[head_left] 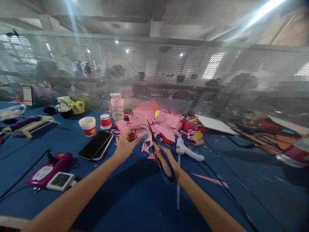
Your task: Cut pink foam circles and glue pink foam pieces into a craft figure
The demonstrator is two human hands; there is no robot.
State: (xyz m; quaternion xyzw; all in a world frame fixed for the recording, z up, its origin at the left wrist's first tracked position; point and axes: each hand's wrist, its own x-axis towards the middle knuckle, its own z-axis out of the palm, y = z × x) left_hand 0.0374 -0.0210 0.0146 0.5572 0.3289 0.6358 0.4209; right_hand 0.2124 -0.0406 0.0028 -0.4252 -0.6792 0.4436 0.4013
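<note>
My left hand (126,141) pinches a piece of pink paper (139,131) with a black circle drawn on it. In my right hand (166,161) is a pair of scissors (153,136) with dark blue handles, its blades pointing up and away from me, along the right side of the circle. Whether the blades touch the paper I cannot tell. Behind my hands lies a heap of pink sheets and scraps, one pink sheet (166,120) marked with two circles. Right of the scissors lies a white glue gun (189,151) with a clear glue stick (178,183) sticking out towards me.
Left of my hands are stacked phones (95,146), paper cups (87,124), a pink bottle (117,108) and a purple power strip (49,170). A perforated metal screen (149,74) stands behind the blue table (125,206). A cable trails right; a plastic bottle (295,151) sits there.
</note>
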